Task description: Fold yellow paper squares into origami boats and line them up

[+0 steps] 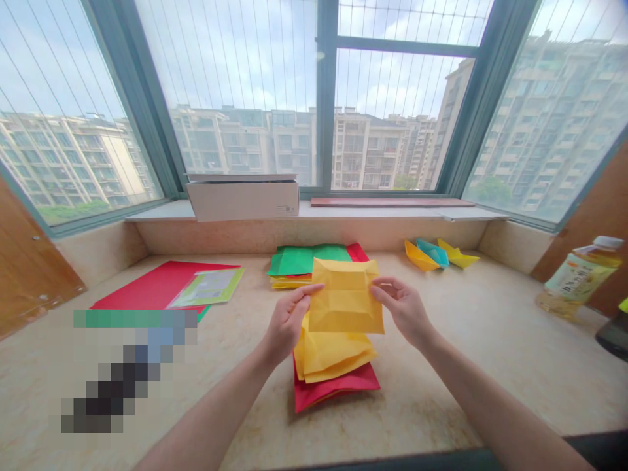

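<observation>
My left hand (290, 322) pinches the left edge of a folded yellow paper (346, 297), which carries several creases. On its right edge, my right hand (403, 306) grips the same paper between thumb and fingers. The paper is held up in front of me, above a small stack. In that stack, folded yellow sheets (338, 356) lie on folded red paper (338, 387). Behind the held paper is another pile, with green folded paper (301, 260) on top and yellow and red below; the held paper hides part of it.
Flat red sheets (157, 284) and a clear packet (210, 288) lie at left, near a pixelated patch. Paper boats (426, 254) stand at the back right. A bottle (581, 275) is at far right. A white box (243, 199) rests on the window ledge.
</observation>
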A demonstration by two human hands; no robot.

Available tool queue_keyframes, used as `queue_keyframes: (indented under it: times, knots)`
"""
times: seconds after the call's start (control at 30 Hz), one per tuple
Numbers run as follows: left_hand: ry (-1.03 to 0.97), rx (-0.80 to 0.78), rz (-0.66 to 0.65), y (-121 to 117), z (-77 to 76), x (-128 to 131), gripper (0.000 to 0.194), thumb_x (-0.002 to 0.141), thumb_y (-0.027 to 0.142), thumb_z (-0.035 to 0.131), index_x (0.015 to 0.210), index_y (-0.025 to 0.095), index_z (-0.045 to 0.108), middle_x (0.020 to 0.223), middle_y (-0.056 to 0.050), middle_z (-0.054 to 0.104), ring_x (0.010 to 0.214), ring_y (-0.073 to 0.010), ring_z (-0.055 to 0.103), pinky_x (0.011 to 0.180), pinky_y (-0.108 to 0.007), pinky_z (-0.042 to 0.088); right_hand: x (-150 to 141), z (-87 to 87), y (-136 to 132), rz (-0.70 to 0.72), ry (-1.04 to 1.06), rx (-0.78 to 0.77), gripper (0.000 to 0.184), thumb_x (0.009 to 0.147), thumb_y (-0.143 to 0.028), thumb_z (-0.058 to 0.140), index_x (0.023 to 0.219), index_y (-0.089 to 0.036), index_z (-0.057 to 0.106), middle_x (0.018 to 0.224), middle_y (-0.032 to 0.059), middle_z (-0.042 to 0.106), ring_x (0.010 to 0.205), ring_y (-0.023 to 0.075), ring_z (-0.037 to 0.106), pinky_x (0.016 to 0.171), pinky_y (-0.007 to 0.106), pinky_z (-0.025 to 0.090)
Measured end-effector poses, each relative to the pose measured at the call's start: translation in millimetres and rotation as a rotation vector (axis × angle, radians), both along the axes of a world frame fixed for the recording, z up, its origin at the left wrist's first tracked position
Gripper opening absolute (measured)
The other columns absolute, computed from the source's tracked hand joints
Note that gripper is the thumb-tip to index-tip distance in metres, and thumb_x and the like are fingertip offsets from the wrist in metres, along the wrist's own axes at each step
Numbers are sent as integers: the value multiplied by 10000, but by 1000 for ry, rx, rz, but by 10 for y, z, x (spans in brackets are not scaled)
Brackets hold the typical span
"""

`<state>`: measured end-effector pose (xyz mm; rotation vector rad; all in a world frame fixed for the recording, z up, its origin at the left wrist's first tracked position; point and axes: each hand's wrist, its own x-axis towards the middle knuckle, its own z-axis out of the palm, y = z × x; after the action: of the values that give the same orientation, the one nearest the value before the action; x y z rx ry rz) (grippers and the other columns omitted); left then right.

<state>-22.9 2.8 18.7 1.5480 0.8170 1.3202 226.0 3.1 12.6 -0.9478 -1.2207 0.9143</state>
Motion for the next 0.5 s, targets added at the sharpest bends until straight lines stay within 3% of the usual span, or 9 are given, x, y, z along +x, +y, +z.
queue_keyframes:
  times: [0.17, 0.3, 0.4, 0.5]
  knots:
    - [-246, -174, -70, 24, 7, 61, 597, 849, 404, 688, 1377, 224, 475, 1026, -80, 739, 873, -186, 710, 763, -281, 549, -63, -7, -39, 112, 53, -42, 528, 710, -449, 811, 1132, -224, 586, 789, 36, 773, 753, 230, 727, 737, 353, 552]
    - [-184, -314, -160, 47, 15, 75, 524, 808, 390, 742, 1239, 151, 563, 970, -108, 754, 813, -206, 727, 734, -294, 565, -83, 21, -77, 210, 112, -108, 774, 739, -423, 803, 1402, -253, 442, 858, 39, 786, 826, 254, 740, 796, 385, 556]
    - [-150, -292, -154, 44, 18, 77, 421, 789, 387, 759, 1099, 133, 628, 982, -116, 756, 823, -214, 729, 731, -290, 571, -72, 61, -100, 370, 156, -168, 567, 824, -445, 722, 1332, -244, 566, 1046, 84, 768, 944, 273, 727, 851, 395, 550]
    - [-152, -254, -146, 31, 17, 89, 411, 782, 378, 766, 1088, 147, 618, 943, -98, 763, 787, -205, 730, 703, -280, 571, -47, 72, -101, 482, 145, -197, 389, 858, -453, 684, 1165, -215, 703, 1132, 104, 741, 1000, 279, 711, 870, 381, 546]
